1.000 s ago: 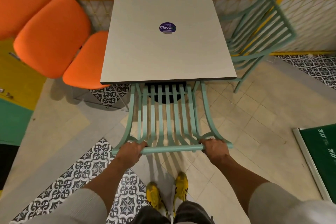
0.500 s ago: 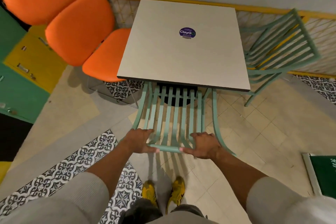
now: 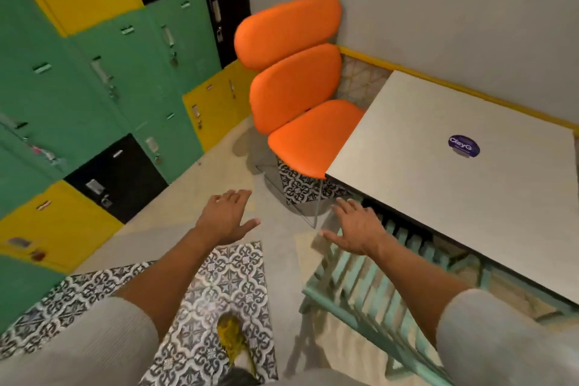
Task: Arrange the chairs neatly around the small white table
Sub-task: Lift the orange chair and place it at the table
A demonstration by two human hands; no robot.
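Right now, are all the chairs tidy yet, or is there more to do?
Partly. The mint chair looks done, its seat tucked under the white table. Both hands, left hand and right hand, are open and empty, stretched toward the orange chair. It sits angled at the table's corner, so it probably needs straightening.

A wall of lockers [image 3: 103, 81] in green, yellow and black stands on the left. The floor has patterned black-and-white tiles [image 3: 219, 291] beside plain beige ones. A yellow strip [image 3: 438, 80] runs along the grey wall [image 3: 438, 3].
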